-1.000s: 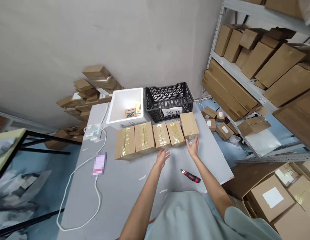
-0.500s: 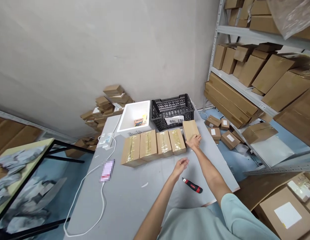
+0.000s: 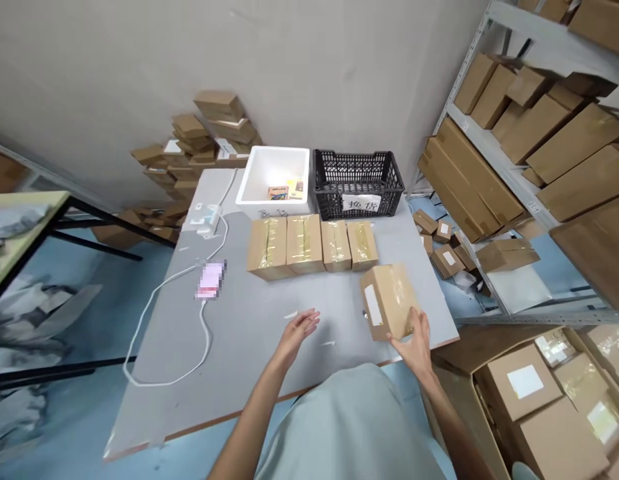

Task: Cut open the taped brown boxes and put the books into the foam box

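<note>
My right hand [image 3: 413, 339] grips a taped cardboard box [image 3: 400, 293] by its near end, thumb and fingers spread around it. The box is tilted above the right part of the table, with a white label on its left face. Beside that face, the tip of the utility knife [image 3: 365, 314] peeks out; the box hides the rest. My left hand [image 3: 300, 328] hovers over the table with fingers stretched out, holding nothing. Several taped cardboard boxes [image 3: 304, 243] stand in a row beyond my hands.
Behind the row stand a white foam box [image 3: 246, 183] with small packs inside and a black plastic crate [image 3: 324, 199]. A phone [image 3: 210, 279] on a white cable lies left. A large carton [image 3: 469, 420] of parcels stands right, near shelves [image 3: 494, 153].
My right hand has brought the box from the row's right end nearer to me, over the knife. My left hand has moved left. The view has tilted down.
</note>
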Action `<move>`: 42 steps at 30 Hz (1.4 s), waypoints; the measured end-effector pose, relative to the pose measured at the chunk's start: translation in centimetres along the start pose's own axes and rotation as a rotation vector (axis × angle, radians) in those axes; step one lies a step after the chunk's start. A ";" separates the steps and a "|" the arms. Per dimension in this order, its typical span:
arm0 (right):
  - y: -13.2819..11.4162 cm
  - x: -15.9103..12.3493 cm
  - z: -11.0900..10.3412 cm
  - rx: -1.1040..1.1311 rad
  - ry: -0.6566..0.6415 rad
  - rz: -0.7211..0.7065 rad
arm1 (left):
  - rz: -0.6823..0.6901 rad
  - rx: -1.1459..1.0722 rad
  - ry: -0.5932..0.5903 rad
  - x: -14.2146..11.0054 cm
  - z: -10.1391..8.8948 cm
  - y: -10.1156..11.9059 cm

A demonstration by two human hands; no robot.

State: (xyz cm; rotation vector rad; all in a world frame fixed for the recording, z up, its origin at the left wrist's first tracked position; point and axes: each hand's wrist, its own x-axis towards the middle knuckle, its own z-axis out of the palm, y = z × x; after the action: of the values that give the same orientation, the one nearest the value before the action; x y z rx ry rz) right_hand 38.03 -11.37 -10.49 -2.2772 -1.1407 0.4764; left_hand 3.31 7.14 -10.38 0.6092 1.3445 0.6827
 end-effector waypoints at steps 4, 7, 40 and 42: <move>-5.9 -4.9 4.5 0.078 -0.334 -0.178 | 0.123 0.116 0.105 0.6 -3.7 1.8; -10.6 -5.6 8.6 0.124 -0.537 -0.386 | 0.143 0.146 0.139 1.7 -7.5 1.8; -12.5 -3.6 15.0 0.258 -0.471 0.038 | 0.147 0.253 0.071 -1.7 -17.6 -7.5; -12.7 -2.4 15.9 0.223 -0.502 0.057 | 0.116 0.258 0.094 -1.3 -17.1 -8.2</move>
State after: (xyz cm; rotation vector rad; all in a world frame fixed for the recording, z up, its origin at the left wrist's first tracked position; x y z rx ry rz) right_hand 20.36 -2.17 -15.11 -2.0524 -1.1788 1.1858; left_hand -13.02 0.82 -17.82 0.8759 1.5068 0.6422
